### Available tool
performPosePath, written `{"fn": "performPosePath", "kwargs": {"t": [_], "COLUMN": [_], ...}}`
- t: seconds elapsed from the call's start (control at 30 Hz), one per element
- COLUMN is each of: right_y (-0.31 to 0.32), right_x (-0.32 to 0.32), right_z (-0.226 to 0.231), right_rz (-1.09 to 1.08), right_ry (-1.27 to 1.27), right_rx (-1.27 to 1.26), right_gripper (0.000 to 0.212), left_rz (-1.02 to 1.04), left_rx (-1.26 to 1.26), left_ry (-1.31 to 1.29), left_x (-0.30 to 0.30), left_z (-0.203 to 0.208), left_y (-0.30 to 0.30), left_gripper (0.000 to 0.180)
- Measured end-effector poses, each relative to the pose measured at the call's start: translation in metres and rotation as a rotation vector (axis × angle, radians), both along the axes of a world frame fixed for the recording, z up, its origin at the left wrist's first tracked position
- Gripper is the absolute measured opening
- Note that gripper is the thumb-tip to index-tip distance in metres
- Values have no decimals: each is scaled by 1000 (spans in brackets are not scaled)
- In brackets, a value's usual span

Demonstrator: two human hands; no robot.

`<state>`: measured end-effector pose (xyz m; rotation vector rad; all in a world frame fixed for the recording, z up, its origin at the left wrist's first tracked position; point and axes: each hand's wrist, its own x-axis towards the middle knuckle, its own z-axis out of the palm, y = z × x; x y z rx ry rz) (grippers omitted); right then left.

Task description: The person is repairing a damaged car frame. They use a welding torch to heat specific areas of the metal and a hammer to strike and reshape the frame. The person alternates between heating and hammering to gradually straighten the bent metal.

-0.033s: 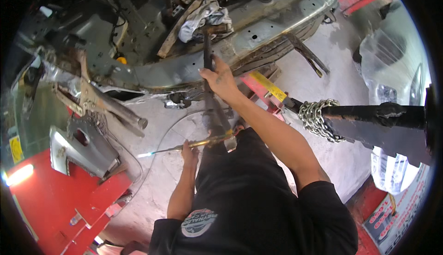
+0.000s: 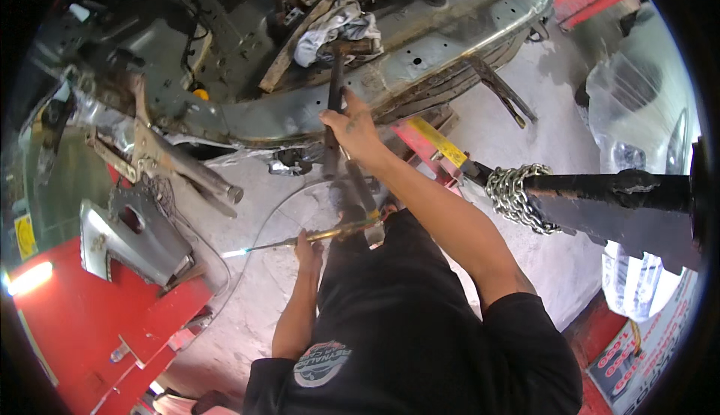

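Note:
My left hand point(image 2: 306, 250) is closed around a brass gas torch point(image 2: 330, 233). A small bluish flame point(image 2: 238, 252) burns at its tip, which points left over the floor. My right hand point(image 2: 356, 126) grips the dark handle of a hammer point(image 2: 335, 88) in front of the car body's edge. The hammer's brown head lies at the far end, near a crumpled grey-white rag point(image 2: 334, 31). Just below my right hand is a second dark handle point(image 2: 358, 182) with a pale metal block point(image 2: 375, 235) at its lower end; whether that hand also holds it I cannot tell.
The bare car body point(image 2: 277, 117) spans the far side, with a wooden strip point(image 2: 281, 62) on it. Large locking pliers point(image 2: 184, 163) jut out at left, above a silver body part point(image 2: 135, 242). A chain point(image 2: 517, 193) wraps a black bar at right. A thin hose point(image 2: 266, 220) curves across the floor.
The lower end of the hammer handle in my right hand has shifted slightly left. My left hand and the torch look almost unmoved.

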<state>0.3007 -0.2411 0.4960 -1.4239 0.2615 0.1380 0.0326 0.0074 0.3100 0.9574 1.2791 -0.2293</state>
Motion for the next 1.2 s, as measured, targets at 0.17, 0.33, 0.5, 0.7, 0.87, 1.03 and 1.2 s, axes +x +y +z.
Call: {"fn": "performPosePath", "kwargs": {"t": [0.17,0.33,0.5,0.7,0.87,1.03,1.2], "right_y": [53,54,38,72,99,134,153], "right_x": [16,-4,-90,-228,-262,-278,-293], "right_z": [31,49,40,-58,-139,-167,-201], "right_rz": [4,488,557,932,1081,1126,1156], "right_ry": [200,-113,128,112,253,415,530], "right_rx": [381,-16,-199,-865,-1115,-1041,-1041], "right_gripper": [55,36,39,59,79,76,87], "left_rz": [44,98,126,93,29,59,161], "left_rx": [38,-33,-83,-119,-91,-73,-31], "left_ry": [-46,-50,-142,-96,-24,1,-91], "left_x": [-19,-34,-24,-7,-18,-48,-61], "left_z": [27,4,-28,-46,-59,-98,-128], "left_y": [-5,20,50,89,114,143,150], "left_gripper": [33,31,26,28,36,42,47]}}
